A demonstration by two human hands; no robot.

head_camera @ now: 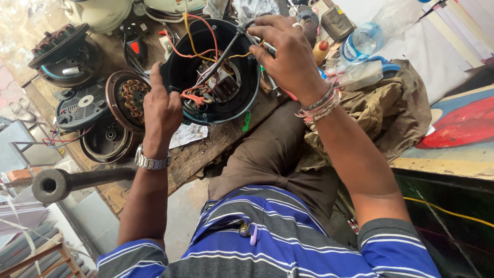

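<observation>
The worn wooden workbench runs diagonally from the upper left of the frame toward the centre, and its near edge falls just below the left hand. Free room is scarce: only a strip of bare wood with a scrap of white paper lies open between that edge and the work.

The round black plastic motor housing sits tilted at upper centre, its open side toward the camera, with red, yellow and orange wires looping across its metal core. The left hand is closed on the housing's left rim, fingers curled over the lip and thumb outside. The right hand is at the upper right rim, fingers pinched shut on a thin dark tool that slants down into the housing; it looks like a screwdriver, though its tip is lost among the wires.

Left of the housing, just beside the left hand, lies a copper-wound stator ring, with a black ribbed fan cover and further motor shells farther left. To the right, a crumpled olive cloth and a clear plastic water bottle hem in the right forearm.
</observation>
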